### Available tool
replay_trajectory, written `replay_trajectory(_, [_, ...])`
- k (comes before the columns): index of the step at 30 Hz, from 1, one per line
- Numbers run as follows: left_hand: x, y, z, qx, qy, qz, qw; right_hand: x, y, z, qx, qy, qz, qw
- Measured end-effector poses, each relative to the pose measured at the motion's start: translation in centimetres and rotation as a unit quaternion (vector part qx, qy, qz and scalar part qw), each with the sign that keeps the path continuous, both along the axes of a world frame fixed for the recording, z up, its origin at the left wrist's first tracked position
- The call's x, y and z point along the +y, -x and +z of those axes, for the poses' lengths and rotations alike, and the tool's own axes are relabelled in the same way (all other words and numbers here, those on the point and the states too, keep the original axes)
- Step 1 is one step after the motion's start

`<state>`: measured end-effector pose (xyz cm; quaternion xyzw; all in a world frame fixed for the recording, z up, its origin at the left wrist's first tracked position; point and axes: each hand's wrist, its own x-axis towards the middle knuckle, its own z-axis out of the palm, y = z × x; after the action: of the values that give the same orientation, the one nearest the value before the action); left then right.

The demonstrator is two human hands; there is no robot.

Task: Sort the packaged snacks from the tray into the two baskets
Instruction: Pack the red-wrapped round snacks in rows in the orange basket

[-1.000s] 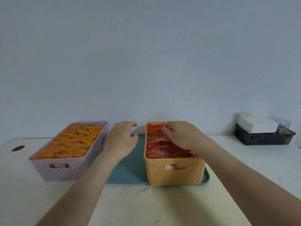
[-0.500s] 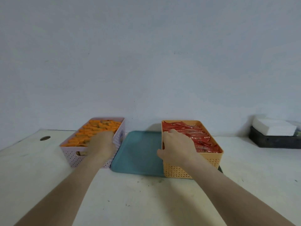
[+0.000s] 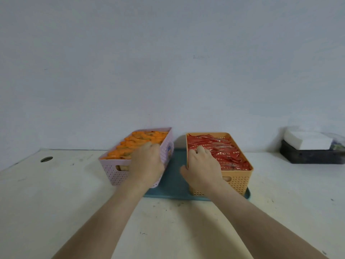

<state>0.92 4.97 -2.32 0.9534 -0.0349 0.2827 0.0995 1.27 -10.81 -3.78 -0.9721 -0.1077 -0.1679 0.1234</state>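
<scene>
A pink basket (image 3: 115,169) full of orange snack packets (image 3: 141,143) stands left of centre, its right side over the left edge of the teal tray (image 3: 174,176). My left hand (image 3: 145,165) grips the basket's near right rim, fingers curled over into it. An orange basket (image 3: 239,180) full of red snack packets (image 3: 220,148) sits on the right part of the tray. My right hand (image 3: 203,169) grips that basket's left rim, with the fingers inside and the thumb outside. The strip of tray between the baskets holds no packets.
The baskets stand on a white table (image 3: 56,202) against a plain wall. A black box (image 3: 313,156) with a white stack (image 3: 308,140) on it sits at the far right. A round cable hole (image 3: 46,159) is at the far left.
My left hand went from above the tray to the pink basket's rim, and my right hand shifted from the red packets to the orange basket's left rim. The pink basket now sits closer to the orange one.
</scene>
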Motion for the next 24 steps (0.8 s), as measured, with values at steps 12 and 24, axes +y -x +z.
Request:
replay_trajectory(12, [-5.9, -0.5, -2.9, 0.002, -0.051, -0.031, 0.998, -7.8, 1.4, 0.4, 0.128, 0.038, -0.119, 0.984])
replay_trajectory(24, [-4.7, 0.1, -4.3, -0.019, 0.006, -0.144, 0.989, -8.7, 0.5, -2.6, 0.043, 0.036, -0.143, 0.988])
